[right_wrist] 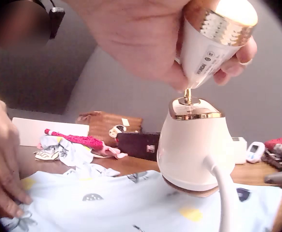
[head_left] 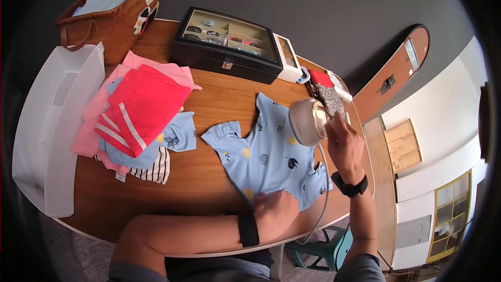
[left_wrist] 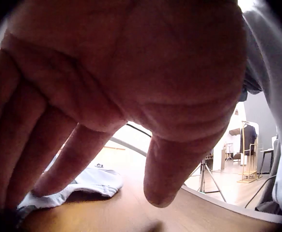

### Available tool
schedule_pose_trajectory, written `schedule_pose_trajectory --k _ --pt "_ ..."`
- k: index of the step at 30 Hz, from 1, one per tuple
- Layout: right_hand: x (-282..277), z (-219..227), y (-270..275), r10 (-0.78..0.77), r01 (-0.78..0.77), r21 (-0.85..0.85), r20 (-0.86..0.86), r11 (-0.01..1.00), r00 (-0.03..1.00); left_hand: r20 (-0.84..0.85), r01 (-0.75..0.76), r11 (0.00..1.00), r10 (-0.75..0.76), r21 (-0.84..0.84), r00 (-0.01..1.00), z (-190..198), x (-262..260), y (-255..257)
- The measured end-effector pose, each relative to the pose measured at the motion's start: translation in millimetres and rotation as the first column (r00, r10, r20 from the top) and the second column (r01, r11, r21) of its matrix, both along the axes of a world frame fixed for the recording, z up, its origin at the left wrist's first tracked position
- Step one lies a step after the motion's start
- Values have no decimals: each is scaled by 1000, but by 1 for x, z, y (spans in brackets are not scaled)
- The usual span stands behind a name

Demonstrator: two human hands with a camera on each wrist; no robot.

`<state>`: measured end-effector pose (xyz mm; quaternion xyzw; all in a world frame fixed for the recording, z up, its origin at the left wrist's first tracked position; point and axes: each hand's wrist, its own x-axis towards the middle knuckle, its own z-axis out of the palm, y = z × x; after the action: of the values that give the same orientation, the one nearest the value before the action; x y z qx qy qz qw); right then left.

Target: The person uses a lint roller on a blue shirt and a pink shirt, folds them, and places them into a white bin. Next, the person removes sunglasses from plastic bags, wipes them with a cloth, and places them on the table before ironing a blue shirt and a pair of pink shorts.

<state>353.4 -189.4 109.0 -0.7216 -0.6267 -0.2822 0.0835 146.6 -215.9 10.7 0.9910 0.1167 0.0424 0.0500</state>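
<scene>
A light blue printed short-sleeved shirt [head_left: 263, 143] lies spread on the wooden table. My right hand [head_left: 344, 143] grips the handle of a white handheld steam iron [right_wrist: 194, 150] with gold trim. In the right wrist view the iron is upright close over the cloth, and its pale cord [head_left: 324, 193] hangs down toward the table's front edge. My left hand [head_left: 276, 209] rests at the near edge of the shirt. Its fingers [right_wrist: 0, 188] lie fairly straight on the fabric in the right wrist view, and the left wrist view shows the palm with nothing in it.
Folded clothes [head_left: 143, 107] are piled at the left, beside a white open box [head_left: 60, 125]. A brown basket [head_left: 112, 28] of garments stands behind them. At the back sits a black glasses case [head_left: 227, 47], with a white box [head_left: 287, 60] beside it. A green stool [head_left: 326, 250] is below the table.
</scene>
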Motion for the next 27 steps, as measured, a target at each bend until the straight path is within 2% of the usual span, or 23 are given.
schedule_pose_trajectory --k 1,2,7,10,11,15,17,18,19,20,22,23,24,25,27 --pt "7 4 -14 -68 68 -32 -3 997 998 47 19 996 -15 -87 999 0 -1 3" --pt "17 8 -26 -91 91 -53 -2 994 996 105 15 998 -10 -53 994 -5 0 3" --pt "73 9 -74 -208 209 -151 26 966 978 108 126 992 -122 -31 987 -2 1 14" --pt "105 2 -92 -254 252 -162 3 954 967 28 6 998 -4 -59 1000 11 0 13" --pt "113 0 -96 -260 255 -171 -9 952 966 27 15 998 -14 -53 1000 8 2 14" --pt "134 -9 -106 -301 295 -166 -16 941 953 118 54 998 -49 -45 992 7 -3 25" --pt "144 -16 -110 -256 254 -114 -4 960 967 170 59 998 -55 -18 984 15 -7 37" --pt "145 -17 -111 -264 261 -111 -11 959 964 371 85 996 -91 33 924 14 -15 48" --pt "146 -17 -111 -283 278 -117 -28 953 959 194 44 994 -24 -100 981 27 -12 61" --pt "146 -17 -111 -301 294 -123 -44 948 953 77 -78 986 90 -147 993 37 -11 77" --pt "146 -17 -111 -321 313 -137 -42 940 946 36 -232 956 242 -179 970 47 -20 115" --pt "145 -16 -110 -335 326 -152 -33 933 942 182 -326 934 350 -148 919 44 -30 128" --pt "143 -14 -109 -341 333 -148 -37 931 939 8 -408 900 414 -150 910 50 -34 146" --pt "141 -13 -108 -362 351 -164 -37 922 932 8 -460 884 462 -78 887 45 -40 158" --pt "137 -14 -109 -386 374 -176 -35 910 922 45 -475 878 478 -68 877 22 -50 179"
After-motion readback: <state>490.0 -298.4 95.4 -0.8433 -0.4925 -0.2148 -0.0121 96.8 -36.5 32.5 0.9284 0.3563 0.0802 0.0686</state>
